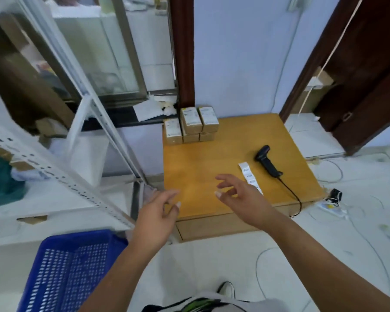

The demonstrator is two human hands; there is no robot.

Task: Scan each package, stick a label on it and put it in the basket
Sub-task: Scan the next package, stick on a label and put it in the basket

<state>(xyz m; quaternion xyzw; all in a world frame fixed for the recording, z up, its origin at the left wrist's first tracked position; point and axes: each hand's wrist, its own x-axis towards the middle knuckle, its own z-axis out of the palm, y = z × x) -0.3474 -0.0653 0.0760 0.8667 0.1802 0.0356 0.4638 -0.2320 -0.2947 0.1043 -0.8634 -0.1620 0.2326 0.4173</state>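
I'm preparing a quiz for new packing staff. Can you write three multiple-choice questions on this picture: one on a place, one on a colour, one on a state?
1. What colour is the basket?
A red; B green; C blue

2. Where does the scanner lie?
A in the basket; B on the table, right of the label strip; C on the floor

3. What is the right hand doing?
A hovering with spread fingers, holding nothing; B gripping the scanner; C pinching the label strip

Answers:
1 C: its mesh walls are blue.
2 B: it rests on the wooden top beside the strip.
3 A: its fingers are spread above the table and hold nothing.
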